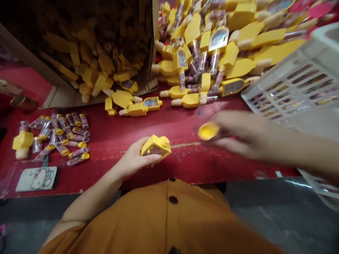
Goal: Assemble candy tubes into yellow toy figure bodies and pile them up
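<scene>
Left of the crate [288,76], the worker's left hand [135,157] grips a yellow piece [156,147] while the blurred right hand [235,134], nearer the crate, pinches a tube [208,131], which hasty, off-angle contact could knock loose.

Lower left of the frame: phone [37,179], pale case with cartoon print, lying flat near the front edge of the red tabletop [106,132]. Left edge, higher up: round brownish object [24,102], too blurred to identify. Centre: tan strip [185,145] on the tabletop. Lower right: small pale scrap [278,174]; grey floor [270,211] below. Lower left edge: pink item [3,229], partly cut off.
</scene>
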Demonstrator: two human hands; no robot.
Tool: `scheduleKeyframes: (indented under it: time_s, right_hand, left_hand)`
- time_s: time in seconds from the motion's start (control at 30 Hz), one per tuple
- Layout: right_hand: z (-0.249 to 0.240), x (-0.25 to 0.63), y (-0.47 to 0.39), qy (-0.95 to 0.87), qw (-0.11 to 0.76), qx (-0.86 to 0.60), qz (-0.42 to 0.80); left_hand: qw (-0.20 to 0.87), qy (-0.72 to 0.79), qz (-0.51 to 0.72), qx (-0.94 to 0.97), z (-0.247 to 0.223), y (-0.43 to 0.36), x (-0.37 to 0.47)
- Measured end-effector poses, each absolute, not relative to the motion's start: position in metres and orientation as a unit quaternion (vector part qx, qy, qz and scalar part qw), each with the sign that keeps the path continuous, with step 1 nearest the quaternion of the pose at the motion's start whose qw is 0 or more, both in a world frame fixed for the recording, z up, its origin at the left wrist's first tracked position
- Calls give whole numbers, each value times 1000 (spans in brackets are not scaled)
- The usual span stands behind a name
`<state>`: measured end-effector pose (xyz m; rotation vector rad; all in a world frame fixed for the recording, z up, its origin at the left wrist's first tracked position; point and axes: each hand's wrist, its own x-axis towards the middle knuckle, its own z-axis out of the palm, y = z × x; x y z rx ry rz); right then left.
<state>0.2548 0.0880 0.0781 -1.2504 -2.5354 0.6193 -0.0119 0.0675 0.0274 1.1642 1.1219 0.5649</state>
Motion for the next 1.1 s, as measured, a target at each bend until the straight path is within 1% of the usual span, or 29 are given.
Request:
scheduleKeyframes:
  time_s: [0.07,0.13,0.23,0.33,0.47,0.57,0.63,0.7,0.73,0.83,0.9,0.93,0.97,1.0,1.03,1.1]
  right_hand:
    - [63,240,80,-900,74,-355,244]
    - [49,228,74,-915,61,-319,240]
    - [40,220,68,-928,98,-304,194]
    - [38,220,61,-945,138,-259,143]
    - [30,222,43,-956,160,-224,102]
    - [23,221,25,-950,140,-245,130]
    - [20,219,15,-934,124,-271,197]
    - [18,216,8,-886,105,-311,327]
    - [17,215,7,-839,85,-340,416]
    - [12,210,8,-592,-27,-427,684]
    - [8,208,12,-438,-95,-447,774]
    - [7,208,15,-414,-110,-445,786]
    - [7,209,18,-438,-106,-450,771]
    - [7,210,21,-503,-86,-460,727]
    - [8,212,23,-593,-56,-467,654]
    - [11,216,25,-760,-1,-463,456]
  left_hand:
    - [698,476,207,494,32,57,-9]
    - [716,470,179,485,33,52,-10]
    - [721,466,137,494,31,48,-13]
    - [719,449,92,522,28,45,-13]
    - [644,419,34,640,25,37,-7]
    - [589,403,-11,701,23,27,-4]
    - [578,399,-23,711,20,21,-3]
    - [568,403,-26,717,18,14,-2]
    - [557,405,-29,724,17,12,-2]
    - [477,425,-62,767,16,9,0]
    - [416,433,-96,794,17,13,1]
    - [394,433,-107,804,18,17,1]
    - [382,432,-110,809,19,21,1]
    - [379,432,-106,811,19,25,0]
    - [385,432,-94,810,20,29,0]
    - [405,429,-65,805,19,35,-2]
